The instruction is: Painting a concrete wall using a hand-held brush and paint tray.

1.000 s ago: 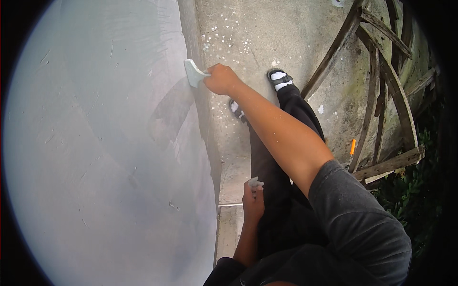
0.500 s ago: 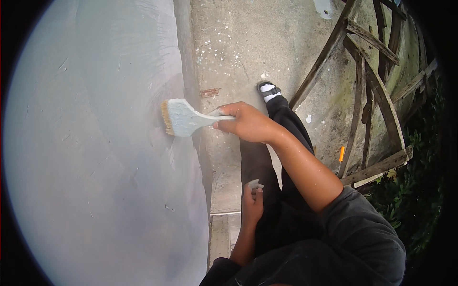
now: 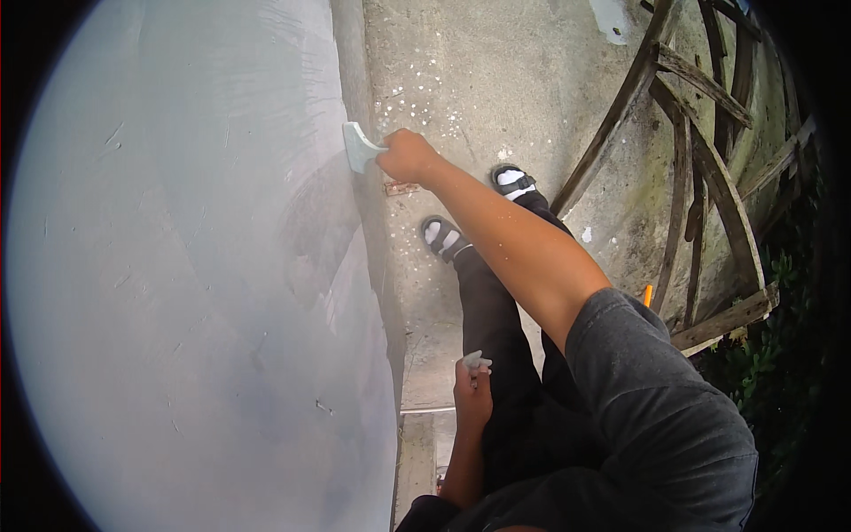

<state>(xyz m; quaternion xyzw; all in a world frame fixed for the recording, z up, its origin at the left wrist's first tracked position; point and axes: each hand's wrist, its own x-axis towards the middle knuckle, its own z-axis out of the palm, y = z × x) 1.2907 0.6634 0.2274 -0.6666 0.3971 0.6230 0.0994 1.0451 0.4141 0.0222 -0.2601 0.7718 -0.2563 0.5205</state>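
Note:
A wide paintbrush [image 3: 361, 148] with a pale, paint-coated head is in my right hand [image 3: 410, 160], its fingers wrapped round the handle. The brush head is at the edge of a large grey wall [image 3: 177, 266], and its bristles are out of sight. Darker, wet-looking strokes show on the wall just below the brush. Low in front of my body, my left hand [image 3: 473, 395] has its fingers curled, with pale grey on them. Whether this is paint or a held thing I cannot make out.
Below lies a concrete floor [image 3: 461, 115] dotted with white paint spots, with my sandalled feet on it. Old wooden frame pieces [image 3: 700, 177] lean at the right. Beside them are an orange handle [image 3: 648, 295] and green plants [image 3: 762, 372].
My right hand has carried the brush up and to the right, to the wall's edge, with the arm stretched further out. A second foot has come into sight. The left hand stays low.

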